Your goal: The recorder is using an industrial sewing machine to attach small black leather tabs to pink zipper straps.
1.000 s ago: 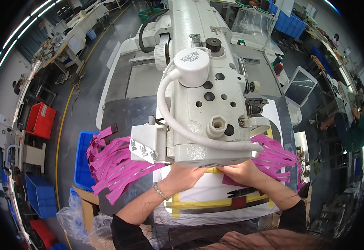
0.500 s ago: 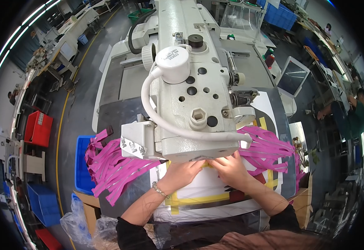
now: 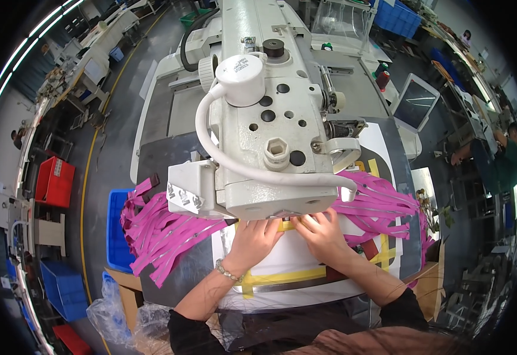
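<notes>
Left hand (image 3: 256,242) and right hand (image 3: 324,239) curled over the yellow-taped flat white sheet (image 3: 289,255) in the frame's lower centre, by the bulky white machine head (image 3: 279,198); whether either gripped anything was unclear.

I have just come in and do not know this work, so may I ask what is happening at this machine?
The person's left hand and right hand are close together at the front of the machine's white head, above a white sheet with yellow tape. What they may be gripping is not clear. One bundle of magenta strips lies to the left, another bundle to the right.
</notes>
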Motion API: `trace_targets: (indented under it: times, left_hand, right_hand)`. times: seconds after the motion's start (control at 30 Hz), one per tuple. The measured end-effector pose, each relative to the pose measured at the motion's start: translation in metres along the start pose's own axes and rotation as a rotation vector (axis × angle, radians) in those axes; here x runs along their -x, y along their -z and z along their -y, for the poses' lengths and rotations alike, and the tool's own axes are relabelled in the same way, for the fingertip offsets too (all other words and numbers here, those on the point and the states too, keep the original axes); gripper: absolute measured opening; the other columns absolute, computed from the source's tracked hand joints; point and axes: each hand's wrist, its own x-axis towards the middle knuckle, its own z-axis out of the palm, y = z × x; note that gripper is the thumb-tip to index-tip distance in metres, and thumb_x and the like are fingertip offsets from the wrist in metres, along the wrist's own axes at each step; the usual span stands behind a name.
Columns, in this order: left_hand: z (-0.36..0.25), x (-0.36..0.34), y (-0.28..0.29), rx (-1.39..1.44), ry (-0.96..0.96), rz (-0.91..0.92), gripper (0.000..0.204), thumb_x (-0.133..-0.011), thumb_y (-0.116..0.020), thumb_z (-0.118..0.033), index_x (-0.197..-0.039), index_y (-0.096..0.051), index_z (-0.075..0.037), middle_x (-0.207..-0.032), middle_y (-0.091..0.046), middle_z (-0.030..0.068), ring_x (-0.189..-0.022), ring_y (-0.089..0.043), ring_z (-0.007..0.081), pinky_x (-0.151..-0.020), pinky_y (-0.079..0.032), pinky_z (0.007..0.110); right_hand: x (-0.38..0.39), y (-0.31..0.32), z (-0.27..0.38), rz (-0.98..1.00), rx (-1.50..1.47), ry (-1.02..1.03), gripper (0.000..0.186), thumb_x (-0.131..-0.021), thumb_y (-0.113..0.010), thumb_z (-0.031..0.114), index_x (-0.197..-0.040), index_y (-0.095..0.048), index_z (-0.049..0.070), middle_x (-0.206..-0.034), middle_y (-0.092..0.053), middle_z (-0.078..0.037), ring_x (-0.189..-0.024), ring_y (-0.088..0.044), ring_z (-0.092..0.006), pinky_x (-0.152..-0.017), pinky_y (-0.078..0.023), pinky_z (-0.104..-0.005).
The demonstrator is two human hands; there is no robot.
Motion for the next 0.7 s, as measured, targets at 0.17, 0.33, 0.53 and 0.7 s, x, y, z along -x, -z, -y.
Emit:
trace_targets:
  times: [0.17,0.33,0.53,0.7]
  left_hand:
    - [0.0,0.009,-0.007,0.02,0.023,0.041,0.037,-0.079,-0.07,-0.03,-0.111,-0.063,-0.013,-0.099,-0.06,0.0012,-0.091,-0.058,0.0176,-0.085,-0.042,0.039]
    - [-0.005,0.004,-0.002,-0.035,0.019,0.023,0.037,-0.079,-0.07,-0.031,-0.113,-0.064,-0.018,-0.1,-0.06,0.0006,-0.093,-0.057,0.0185,-0.086,-0.041,0.041]
    - [-0.001,0.004,0.001,-0.071,0.019,0.022,0.035,-0.078,-0.071,-0.033,-0.111,-0.067,-0.024,-0.102,-0.062,0.0001,-0.097,-0.058,0.0173,-0.083,-0.041,0.039]
    - [0.014,0.005,-0.006,0.155,0.032,0.07,0.027,-0.082,-0.069,-0.03,-0.106,-0.068,-0.019,-0.089,-0.064,0.003,-0.087,-0.062,0.0217,-0.079,-0.043,0.041]
  right_hand:
    - [-0.001,0.0,0.001,-0.011,-0.013,-0.005,0.041,-0.077,-0.056,0.013,-0.117,-0.059,0.005,-0.11,-0.057,-0.007,-0.112,-0.052,-0.0245,-0.096,-0.033,-0.0466]
    - [0.002,-0.002,-0.001,-0.005,-0.025,-0.01,0.04,-0.078,-0.056,0.013,-0.117,-0.059,0.005,-0.114,-0.057,-0.009,-0.113,-0.052,-0.0248,-0.098,-0.033,-0.0475]
    - [0.002,-0.001,-0.004,-0.01,-0.014,0.01,0.038,-0.078,-0.056,0.015,-0.114,-0.06,0.006,-0.116,-0.057,-0.009,-0.113,-0.052,-0.0249,-0.099,-0.033,-0.0486]
    - [0.0,0.001,-0.007,-0.02,-0.012,0.015,0.035,-0.078,-0.056,0.015,-0.111,-0.061,0.006,-0.116,-0.057,-0.009,-0.112,-0.053,-0.0243,-0.097,-0.035,-0.0483]
